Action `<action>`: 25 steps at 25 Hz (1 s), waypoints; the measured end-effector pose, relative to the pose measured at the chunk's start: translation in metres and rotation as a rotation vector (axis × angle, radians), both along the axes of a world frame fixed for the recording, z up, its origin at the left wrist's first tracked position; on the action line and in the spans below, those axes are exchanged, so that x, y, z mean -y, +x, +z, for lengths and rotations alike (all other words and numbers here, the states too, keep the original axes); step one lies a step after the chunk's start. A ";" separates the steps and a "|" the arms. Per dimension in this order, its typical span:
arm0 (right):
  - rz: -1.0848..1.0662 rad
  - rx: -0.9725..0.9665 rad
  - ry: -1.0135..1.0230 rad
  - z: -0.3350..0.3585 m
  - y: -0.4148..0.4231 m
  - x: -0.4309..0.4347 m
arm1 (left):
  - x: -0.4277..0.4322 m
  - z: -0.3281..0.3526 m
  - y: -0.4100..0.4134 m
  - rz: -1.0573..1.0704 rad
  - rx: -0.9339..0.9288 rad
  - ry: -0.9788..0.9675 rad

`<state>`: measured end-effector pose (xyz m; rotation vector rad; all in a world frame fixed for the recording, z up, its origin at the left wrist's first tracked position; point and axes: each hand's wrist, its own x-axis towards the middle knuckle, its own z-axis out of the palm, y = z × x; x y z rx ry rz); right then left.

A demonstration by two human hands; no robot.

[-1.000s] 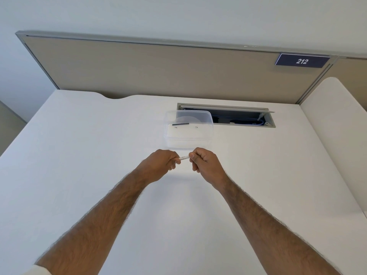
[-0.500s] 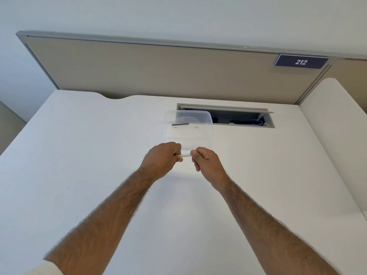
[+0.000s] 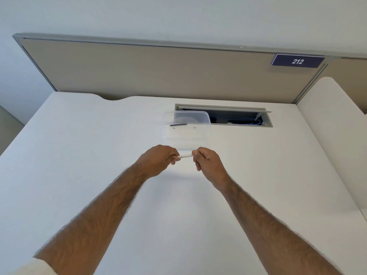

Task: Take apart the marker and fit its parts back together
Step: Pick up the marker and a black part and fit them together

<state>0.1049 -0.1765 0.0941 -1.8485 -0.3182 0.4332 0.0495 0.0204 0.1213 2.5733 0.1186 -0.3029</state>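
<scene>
I hold a thin white marker barrel [image 3: 185, 156] level above the white desk, one end in each hand. My left hand [image 3: 158, 158] pinches its left end and my right hand [image 3: 207, 161] pinches its right end, so only the short middle stretch shows. Just beyond my hands stands a clear plastic container [image 3: 186, 138]. Inside it lies a thin black marker part [image 3: 178, 125] and two tiny pale bits near it.
An open cable slot [image 3: 238, 118] with blue wires is sunk into the desk behind the container. A beige partition [image 3: 158, 72] with a "212" sign [image 3: 297, 61] closes the back. A white side panel [image 3: 337, 120] rises at the right.
My hands have drawn slightly apart along the barrel, so more of the white barrel shows between them than half a second ago.
</scene>
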 end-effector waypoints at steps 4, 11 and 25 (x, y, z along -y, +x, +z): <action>-0.016 -0.037 0.032 -0.001 -0.002 0.000 | 0.004 -0.002 0.001 0.013 0.063 0.080; -0.035 -0.128 0.070 -0.002 -0.002 0.004 | 0.011 -0.006 0.001 0.065 0.143 0.111; 0.255 0.228 -0.516 -0.018 -0.013 -0.006 | 0.005 -0.028 -0.006 -0.190 0.217 0.298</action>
